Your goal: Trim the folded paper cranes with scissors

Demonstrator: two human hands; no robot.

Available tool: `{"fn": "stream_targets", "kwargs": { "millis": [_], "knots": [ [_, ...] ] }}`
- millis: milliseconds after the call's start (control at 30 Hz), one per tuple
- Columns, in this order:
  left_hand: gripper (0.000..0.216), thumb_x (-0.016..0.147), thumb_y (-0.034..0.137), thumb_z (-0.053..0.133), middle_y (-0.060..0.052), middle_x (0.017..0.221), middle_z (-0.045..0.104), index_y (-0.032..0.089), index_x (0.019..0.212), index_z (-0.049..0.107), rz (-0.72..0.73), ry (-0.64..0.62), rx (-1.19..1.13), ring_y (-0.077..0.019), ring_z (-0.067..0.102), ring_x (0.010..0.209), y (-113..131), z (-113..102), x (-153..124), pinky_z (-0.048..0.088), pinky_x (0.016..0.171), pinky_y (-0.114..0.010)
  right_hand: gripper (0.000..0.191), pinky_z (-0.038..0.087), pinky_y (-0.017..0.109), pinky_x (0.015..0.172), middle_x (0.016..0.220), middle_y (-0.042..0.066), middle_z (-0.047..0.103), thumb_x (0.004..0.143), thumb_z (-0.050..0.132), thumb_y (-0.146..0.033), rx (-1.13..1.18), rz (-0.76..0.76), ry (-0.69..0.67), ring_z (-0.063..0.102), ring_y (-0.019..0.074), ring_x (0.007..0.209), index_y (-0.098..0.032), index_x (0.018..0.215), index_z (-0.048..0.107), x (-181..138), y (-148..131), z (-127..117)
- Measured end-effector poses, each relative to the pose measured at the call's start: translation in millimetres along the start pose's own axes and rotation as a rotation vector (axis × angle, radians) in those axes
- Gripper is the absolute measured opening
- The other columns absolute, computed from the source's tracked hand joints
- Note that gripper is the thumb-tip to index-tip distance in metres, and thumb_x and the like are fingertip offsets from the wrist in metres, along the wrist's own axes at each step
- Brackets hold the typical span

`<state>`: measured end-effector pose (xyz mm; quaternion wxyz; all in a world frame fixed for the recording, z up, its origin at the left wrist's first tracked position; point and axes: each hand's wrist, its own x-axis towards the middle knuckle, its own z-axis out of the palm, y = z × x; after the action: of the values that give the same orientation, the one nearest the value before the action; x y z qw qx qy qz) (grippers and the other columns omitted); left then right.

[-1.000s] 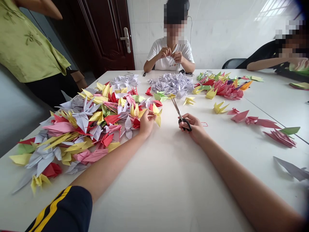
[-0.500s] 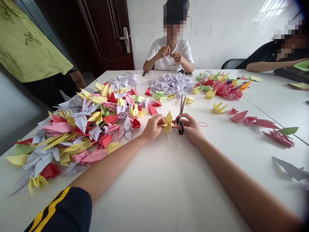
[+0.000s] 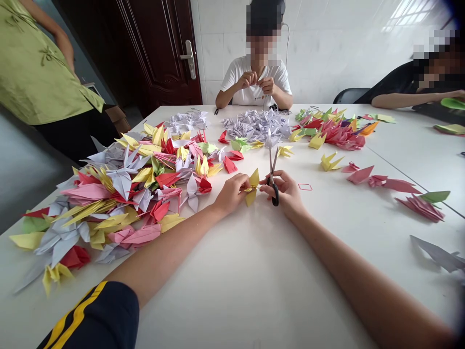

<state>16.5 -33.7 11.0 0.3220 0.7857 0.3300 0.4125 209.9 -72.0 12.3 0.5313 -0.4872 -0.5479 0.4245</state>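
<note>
Between the fingers of my left hand (image 3: 232, 194) is a yellow origami crane (image 3: 253, 182), its wings spread up and down. My right hand (image 3: 285, 193) is closed around the black handles of a pair of scissors (image 3: 273, 172), whose blades point away from me, slightly parted. The right fingertips reach to the crane's near side and seem to touch its tip. Left of my left hand spreads a large heap of folded paper cranes (image 3: 145, 184) in yellow, red, pink, green and pale lilac.
A pile of lilac cranes (image 3: 256, 127) and a mixed colourful pile (image 3: 337, 131) lie farther back on the white table (image 3: 225, 291). Several pink and yellow pieces sit at the right. One person (image 3: 250, 77) works across the table, another at the right; a third stands left.
The scissors have tilted a little, their blades swinging left. My left hand and the crane have turned slightly. At the left, the standing person's arm has come into view.
</note>
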Motion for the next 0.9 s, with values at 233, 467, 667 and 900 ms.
{"fn": "stream_targets", "kwargs": {
  "millis": [233,467,667,900],
  "knots": [
    [0.018,0.084,0.024,0.062,-0.001,0.080,0.056,0.020,0.075,0.047,-0.014,0.046,-0.104,-0.0158,0.059,0.077,-4,2,1,0.053,0.076,-0.031,0.051,0.051,0.032,0.061,0.090,0.006,0.073,0.065,0.082,-0.052,0.000,-0.023,0.074,0.070,0.0246,0.081,-0.026,0.096,0.051,-4,-9,3],
    [0.016,0.089,0.031,0.061,-0.001,0.077,0.061,0.021,0.081,0.052,-0.051,0.002,-0.088,-0.0194,0.068,0.082,1,1,-1,0.055,0.074,-0.030,0.043,0.052,0.035,0.071,0.085,0.003,0.069,0.069,0.081,-0.044,-0.085,-0.141,0.030,0.067,0.0236,0.083,-0.027,0.098,0.053,-8,-1,16],
    [0.007,0.090,0.017,0.051,-0.004,0.090,0.062,0.021,0.084,0.051,0.002,-0.001,-0.102,-0.0177,0.066,0.086,4,1,-1,0.057,0.077,-0.030,0.036,0.048,0.032,0.068,0.080,0.001,0.065,0.070,0.077,-0.036,-0.129,-0.157,0.084,0.062,0.0206,0.077,-0.027,0.096,0.053,-7,-4,16],
    [0.009,0.086,0.019,0.059,-0.003,0.088,0.055,0.020,0.079,0.053,-0.016,0.035,-0.095,-0.0152,0.059,0.079,3,3,2,0.055,0.072,-0.028,0.031,0.044,0.030,0.063,0.074,-0.001,0.059,0.070,0.074,-0.030,-0.159,-0.183,0.093,0.058,0.0188,0.072,-0.027,0.092,0.053,-6,-3,16]
  ]
}}
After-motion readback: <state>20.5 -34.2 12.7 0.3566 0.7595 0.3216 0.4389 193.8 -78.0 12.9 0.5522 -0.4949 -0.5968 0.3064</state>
